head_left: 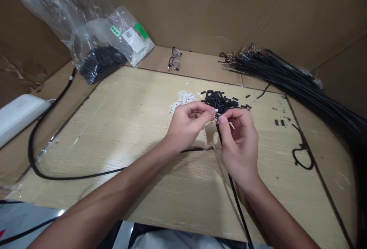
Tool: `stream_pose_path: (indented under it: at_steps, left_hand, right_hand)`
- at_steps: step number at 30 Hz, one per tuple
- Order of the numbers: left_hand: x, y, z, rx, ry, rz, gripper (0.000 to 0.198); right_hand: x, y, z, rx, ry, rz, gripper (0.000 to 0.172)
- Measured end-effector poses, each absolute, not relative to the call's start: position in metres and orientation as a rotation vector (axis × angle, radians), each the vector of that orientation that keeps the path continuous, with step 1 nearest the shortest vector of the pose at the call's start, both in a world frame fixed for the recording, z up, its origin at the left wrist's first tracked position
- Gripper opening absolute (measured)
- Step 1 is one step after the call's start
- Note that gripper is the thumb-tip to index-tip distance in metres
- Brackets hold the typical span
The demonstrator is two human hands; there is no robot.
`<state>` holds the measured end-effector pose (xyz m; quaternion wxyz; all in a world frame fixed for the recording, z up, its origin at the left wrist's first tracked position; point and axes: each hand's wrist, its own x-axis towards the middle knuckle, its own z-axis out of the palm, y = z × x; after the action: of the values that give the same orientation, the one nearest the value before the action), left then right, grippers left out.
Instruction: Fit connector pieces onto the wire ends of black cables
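Over the middle of the pale wooden board (143,134), we bring both hands together at the tip of a black cable (236,193). With the thumb and forefinger of our left hand (183,126) we pinch a small white piece (216,110), mostly hidden by the fingertips. With our right hand (241,142) we grip the thin wires (216,119) just beside it, thumb against forefinger. These wires are fine and of several colours, fanning out from the dark round sleeve; whether any sits inside the white piece we cannot tell. From there the cable, smooth and matt black, runs down past our right wrist to the near edge.

Below our fingers lies another cable end (196,149), its short coloured wires reaching a pale plug (213,147). Just beyond our hands we see a heap of black tubes (216,100) and, beside it, a heap of white pieces (185,98). Farther back rest the glasses (174,59). To our left stand clear bags (100,56) of black and white parts; to our right lies a thick bundle of black cables (283,75) with frayed, coloured ends.
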<state>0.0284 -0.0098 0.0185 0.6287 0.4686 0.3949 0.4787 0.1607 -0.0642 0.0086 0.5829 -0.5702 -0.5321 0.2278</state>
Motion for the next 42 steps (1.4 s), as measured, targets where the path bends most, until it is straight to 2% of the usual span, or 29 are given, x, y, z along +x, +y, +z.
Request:
stream_pose_path:
  at_steps: [20,29,35,42]
  left_hand:
    - [0.0318,-0.0135,0.0164,0.975,0.852,1.036,0.01]
    - [0.0318,-0.0166,0.0135,0.918,0.9,0.999,0.015]
    - [0.0325,-0.0158,0.0118,0.883,0.889,0.975,0.026]
    - [0.0306,-0.0164,0.0122,0.937,0.878,0.977,0.019]
  right_hand:
    - [0.1556,-0.0683,0.0049,-1.45,-1.43,0.076,0.009]
    - [0.1539,-0.0692,0.004,-1.431,-1.466,-0.006,0.012]
    - [0.1531,-0.0687,0.0024,-1.429,-1.478,-0.049,0.012]
    - [0.1541,-0.0682,0.0032,-1.429,-1.499,-0.078,0.013]
